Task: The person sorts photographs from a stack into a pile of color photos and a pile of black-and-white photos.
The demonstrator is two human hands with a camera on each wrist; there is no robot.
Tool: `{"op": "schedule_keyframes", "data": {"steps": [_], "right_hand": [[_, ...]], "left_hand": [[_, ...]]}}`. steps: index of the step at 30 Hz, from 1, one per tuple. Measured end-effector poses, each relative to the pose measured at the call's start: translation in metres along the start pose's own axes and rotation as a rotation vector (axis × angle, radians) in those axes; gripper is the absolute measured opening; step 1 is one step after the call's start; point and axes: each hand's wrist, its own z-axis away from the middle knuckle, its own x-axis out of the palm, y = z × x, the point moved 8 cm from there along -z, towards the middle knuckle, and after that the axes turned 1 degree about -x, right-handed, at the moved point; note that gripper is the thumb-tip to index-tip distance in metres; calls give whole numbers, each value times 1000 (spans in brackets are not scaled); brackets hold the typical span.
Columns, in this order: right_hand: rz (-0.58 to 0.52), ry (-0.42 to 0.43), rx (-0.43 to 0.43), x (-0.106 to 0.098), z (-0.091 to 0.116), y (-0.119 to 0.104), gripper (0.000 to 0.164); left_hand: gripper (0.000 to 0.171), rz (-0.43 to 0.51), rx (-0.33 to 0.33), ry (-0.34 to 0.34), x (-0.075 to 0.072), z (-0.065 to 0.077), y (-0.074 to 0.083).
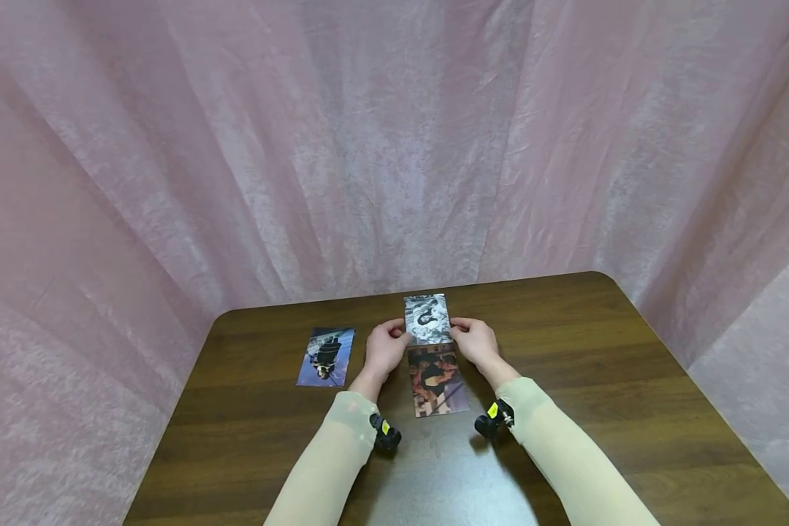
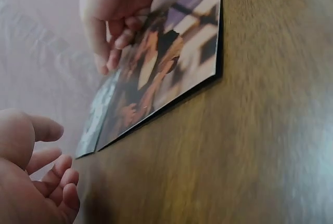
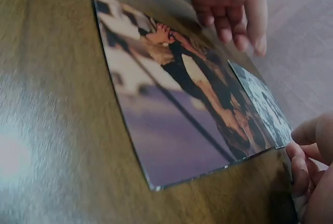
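A black-and-white photo (image 1: 427, 319) lies near the table's far edge. Just below it, on the near side, is a larger brown-toned photo (image 1: 437, 380) with a purple corner. My right hand (image 1: 476, 341) pinches the right edge of the black-and-white photo between thumb and finger; the right wrist view shows the fingertips (image 3: 295, 148) at its corner. On the opposite side, my left hand (image 1: 386, 345) is beside the photo's left edge, its fingers loosely bent, with a small gap to the photo in the left wrist view.
A blue-toned photo (image 1: 326, 356) lies to the left of my left hand. The brown wooden table (image 1: 565, 329) has rounded far corners, and a pink curtain (image 1: 394, 146) hangs behind it. Light glares on the tabletop between my forearms.
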Motion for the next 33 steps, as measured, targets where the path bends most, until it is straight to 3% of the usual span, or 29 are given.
{"op": "schedule_keyframes", "data": {"steps": [5,16,28,33], "right_hand": [[0,7,-46,-4,3,-3,38],[-6,58,-108,-10,8,-6,33],[-62,-21,-191,12,25,-39,33],[-46,-74,-243,23,34,-55,31]], "left_hand": [[37,61,11,-26,-9,5,3],[36,68,29,-66,-30,16,-7],[30,24,40,-59,-79,36,-25],[31,25,7,-35,-104,43,-37]]}}
